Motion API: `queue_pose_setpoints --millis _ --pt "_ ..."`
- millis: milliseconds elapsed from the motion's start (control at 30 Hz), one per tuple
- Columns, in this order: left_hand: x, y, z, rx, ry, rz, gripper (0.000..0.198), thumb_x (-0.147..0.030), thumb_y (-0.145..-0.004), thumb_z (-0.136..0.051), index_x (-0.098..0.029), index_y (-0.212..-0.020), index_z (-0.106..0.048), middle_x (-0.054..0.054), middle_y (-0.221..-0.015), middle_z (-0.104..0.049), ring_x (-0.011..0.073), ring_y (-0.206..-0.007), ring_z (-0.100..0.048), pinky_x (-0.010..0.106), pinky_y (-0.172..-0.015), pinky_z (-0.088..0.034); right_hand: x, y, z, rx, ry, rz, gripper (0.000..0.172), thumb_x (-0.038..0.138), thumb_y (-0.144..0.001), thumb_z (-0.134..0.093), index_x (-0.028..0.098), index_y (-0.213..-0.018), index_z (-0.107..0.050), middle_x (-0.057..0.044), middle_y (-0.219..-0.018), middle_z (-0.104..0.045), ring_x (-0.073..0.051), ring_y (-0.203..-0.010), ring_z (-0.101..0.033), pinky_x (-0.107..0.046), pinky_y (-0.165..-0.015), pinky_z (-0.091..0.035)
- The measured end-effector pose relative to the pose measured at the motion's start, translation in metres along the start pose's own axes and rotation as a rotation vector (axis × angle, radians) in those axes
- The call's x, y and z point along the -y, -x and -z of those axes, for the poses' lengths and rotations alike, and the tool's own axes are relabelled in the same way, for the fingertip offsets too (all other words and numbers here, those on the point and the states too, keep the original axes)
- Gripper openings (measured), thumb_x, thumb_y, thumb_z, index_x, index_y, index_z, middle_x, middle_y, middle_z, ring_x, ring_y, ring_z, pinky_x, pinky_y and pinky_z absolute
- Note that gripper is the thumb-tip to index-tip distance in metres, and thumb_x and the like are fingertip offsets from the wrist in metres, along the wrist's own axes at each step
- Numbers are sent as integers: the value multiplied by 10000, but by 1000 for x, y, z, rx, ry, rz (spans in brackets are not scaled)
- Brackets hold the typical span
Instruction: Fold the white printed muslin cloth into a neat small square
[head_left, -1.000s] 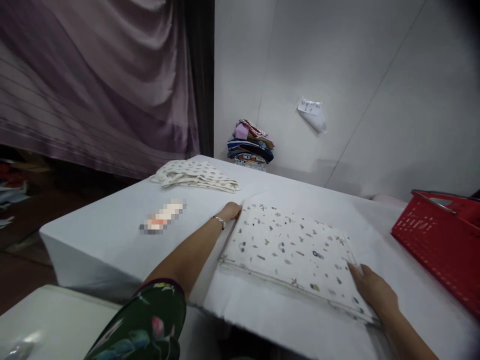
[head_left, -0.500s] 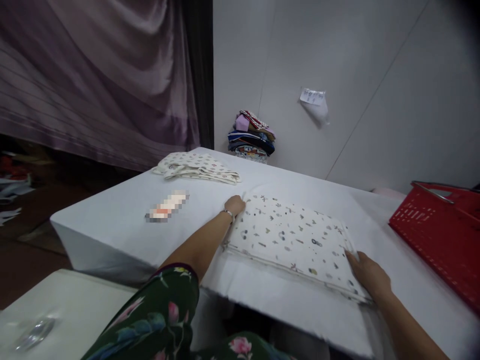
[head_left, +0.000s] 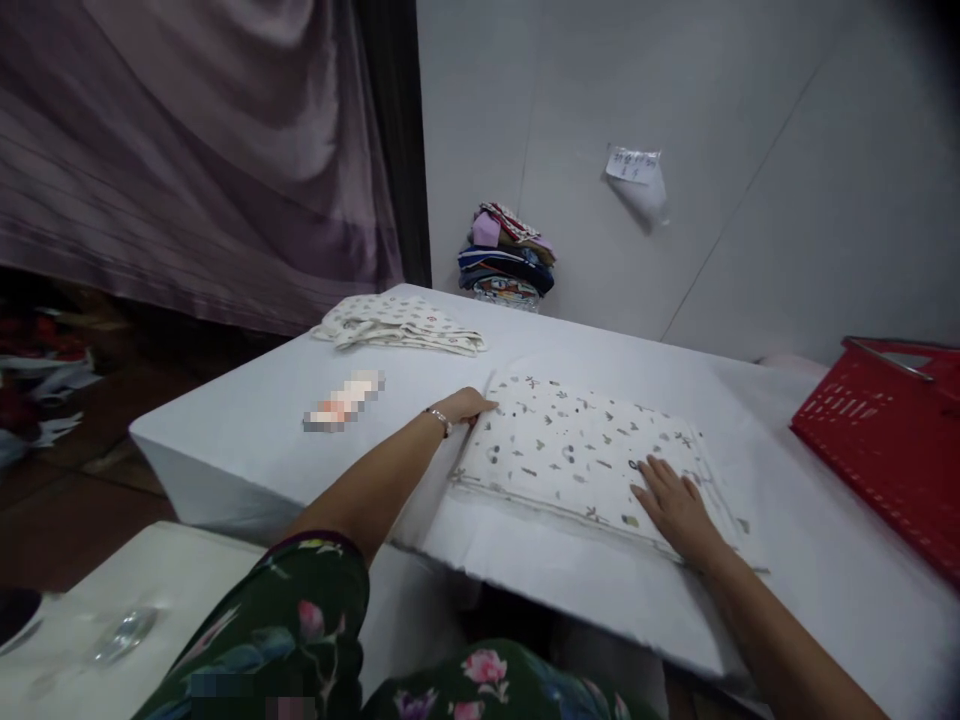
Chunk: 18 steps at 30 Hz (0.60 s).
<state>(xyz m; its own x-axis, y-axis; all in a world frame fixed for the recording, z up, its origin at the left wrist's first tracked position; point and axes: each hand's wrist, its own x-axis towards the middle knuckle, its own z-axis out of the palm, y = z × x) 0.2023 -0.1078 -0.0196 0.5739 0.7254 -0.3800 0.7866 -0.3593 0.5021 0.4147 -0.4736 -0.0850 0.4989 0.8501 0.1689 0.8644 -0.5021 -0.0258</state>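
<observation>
The white table (head_left: 225,430) spreads in front of me, its near edge just ahead of my lap. On it, before me, the folded printed cloth (head_left: 555,450) lies flat, its long axis running left to right and slanting so that the right end comes nearer to me; its short left side leans away toward the far corner. The red basket (head_left: 892,430) stands to its right, apart from it, and the loose printed cloth (head_left: 397,325) sits at the table's far left.

My right hand (head_left: 679,515) rests palm down on top, near the right end, fingers stretched and a little parted, gripping nothing. Half a second ago it was at the right edge, thumb on top; now it has come inward over the print. My left hand (head_left: 461,403) is still at the left edge, thumb touching the fabric; I cannot tell whether my hidden fingers pinch it. The cloth's slant is about the same as before.
</observation>
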Motion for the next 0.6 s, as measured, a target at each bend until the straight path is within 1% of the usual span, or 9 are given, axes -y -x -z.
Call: queue_pose_setpoints --millis 67,133,200,267,367,467,533,600 --pt "0 3 -3 -33 -42 -43 333 -465 -706 -648 -133 -692 -631 92 -728 -670 193 -701 -609 253 -613 -419 4 1 -4 55 -22 -30 543 477 -928 -243 203 -1367 -411 -84 -1472 -322 -248 -1362 -255 -498 -1065 -264" --pt "0 5 -6 -81 -76 -76 278 -417 -693 -654 -141 -724 -639 104 -844 -682 221 -824 -621 256 -674 -427 5 1 -2 86 -43 -44 548 487 -929 -258 202 -1374 -407 -90 -1478 -307 -246 -1369 -238 -494 -1071 -253" --pt "0 6 -10 -122 -89 -93 274 -410 -694 -638 -144 -760 -642 122 -926 -677 251 -910 -615 272 -718 -430 8 1 4 84 -55 -48 548 497 -930 -271 213 -1381 -399 -95 -1486 -289 -252 -1378 -212 -508 -1073 -239" --pt "1 6 -12 -149 -73 -95 298 -423 -707 -613 -143 -805 -640 135 -975 -670 268 -950 -605 289 -739 -432 11 3 10 79 -58 -54 543 499 -933 -272 226 -1388 -389 -94 -1494 -268 -253 -1385 -190 -517 -1077 -218" --pt "6 7 -13 -154 10 -87 377 -495 -761 -534 -139 -834 -633 134 -968 -675 255 -919 -614 288 -719 -443 17 5 16 139 -74 -66 547 500 -939 -258 229 -1400 -375 -86 -1502 -250 -238 -1390 -174 -502 -1093 -180" --pt "11 8 -11 -119 124 -79 491 -581 -793 -436 -132 -813 -634 116 -863 -690 219 -784 -634 273 -630 -459 24 2 26 191 -103 -97 559 508 -937 -253 221 -1401 -378 -86 -1508 -232 -236 -1395 -154 -497 -1101 -147" --pt "13 9 -11 -104 174 -80 485 -584 -772 -463 -130 -784 -634 99 -791 -689 206 -712 -628 267 -582 -457 33 -6 34 187 -122 -114 560 501 -937 -261 217 -1406 -372 -86 -1515 -210 -240 -1399 -135 -500 -1104 -119" --pt "14 10 -12 -116 185 -89 407 -535 -723 -547 -136 -740 -627 82 -757 -684 203 -707 -620 259 -578 -448 45 -18 42 163 -147 -95 563 495 -939 -260 217 -1422 -346 -78 -1524 -173 -238 -1403 -105 -492 -1109 -88"
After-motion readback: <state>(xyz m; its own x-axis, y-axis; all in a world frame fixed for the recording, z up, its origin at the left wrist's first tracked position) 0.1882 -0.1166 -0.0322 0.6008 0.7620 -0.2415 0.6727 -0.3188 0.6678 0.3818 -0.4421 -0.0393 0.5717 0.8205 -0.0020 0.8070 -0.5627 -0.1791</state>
